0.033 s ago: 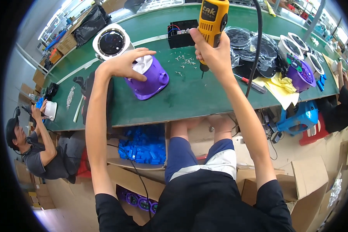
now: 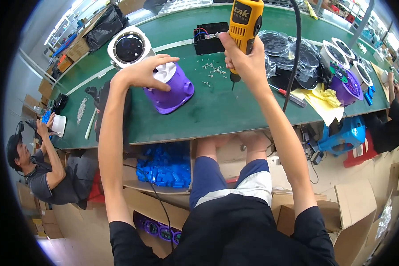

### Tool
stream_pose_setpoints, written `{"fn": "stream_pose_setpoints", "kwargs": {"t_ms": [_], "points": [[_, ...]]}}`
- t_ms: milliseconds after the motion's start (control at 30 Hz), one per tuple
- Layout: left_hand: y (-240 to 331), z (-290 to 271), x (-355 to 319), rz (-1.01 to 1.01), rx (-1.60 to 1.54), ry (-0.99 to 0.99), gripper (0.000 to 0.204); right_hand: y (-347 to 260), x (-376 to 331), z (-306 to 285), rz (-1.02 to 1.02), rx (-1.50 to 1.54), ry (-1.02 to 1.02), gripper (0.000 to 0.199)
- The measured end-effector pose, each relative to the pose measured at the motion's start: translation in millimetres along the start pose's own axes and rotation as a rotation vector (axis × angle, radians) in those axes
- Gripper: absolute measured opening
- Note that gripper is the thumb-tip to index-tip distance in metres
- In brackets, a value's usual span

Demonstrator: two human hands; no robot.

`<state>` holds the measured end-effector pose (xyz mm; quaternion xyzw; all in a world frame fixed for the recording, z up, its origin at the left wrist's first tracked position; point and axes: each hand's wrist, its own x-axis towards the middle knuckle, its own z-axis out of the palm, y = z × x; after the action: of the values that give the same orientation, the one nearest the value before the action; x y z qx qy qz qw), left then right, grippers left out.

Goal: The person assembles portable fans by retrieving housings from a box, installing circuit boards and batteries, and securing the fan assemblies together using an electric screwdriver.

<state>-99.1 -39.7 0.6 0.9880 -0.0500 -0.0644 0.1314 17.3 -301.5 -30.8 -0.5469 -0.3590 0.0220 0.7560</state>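
My left hand is closed over the top of a purple plastic housing, its thumb on the near side and its fingers stretched across the white inner part. The housing stands on the green workbench. In my right hand is a yellow electric screwdriver, held upright with its bit pointing down just above the bench. Small screws lie scattered between the two hands. Behind my left hand stands a white housing with a round dark face.
A black box with wires sits behind the screws. To the right are plastic-wrapped discs, a red-handled screwdriver, yellow cloth and another purple housing. A black cable hangs beside my right arm. A co-worker is at the left.
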Motion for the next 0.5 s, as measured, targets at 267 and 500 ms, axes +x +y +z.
{"fn": "stream_pose_setpoints", "kwargs": {"t_ms": [267, 500], "points": [[10.6, 33.9, 8.8, -0.649, 0.278, 0.269, 0.09, -7.3, -3.1, 11.2, 0.052, 0.11, -0.19, 0.03], [-21.9, 51.6, -2.5, -0.018, 0.026, 0.405, 0.06, -18.9, 10.2, 38.5, -0.072, 0.193, -0.149, 0.026]]}}
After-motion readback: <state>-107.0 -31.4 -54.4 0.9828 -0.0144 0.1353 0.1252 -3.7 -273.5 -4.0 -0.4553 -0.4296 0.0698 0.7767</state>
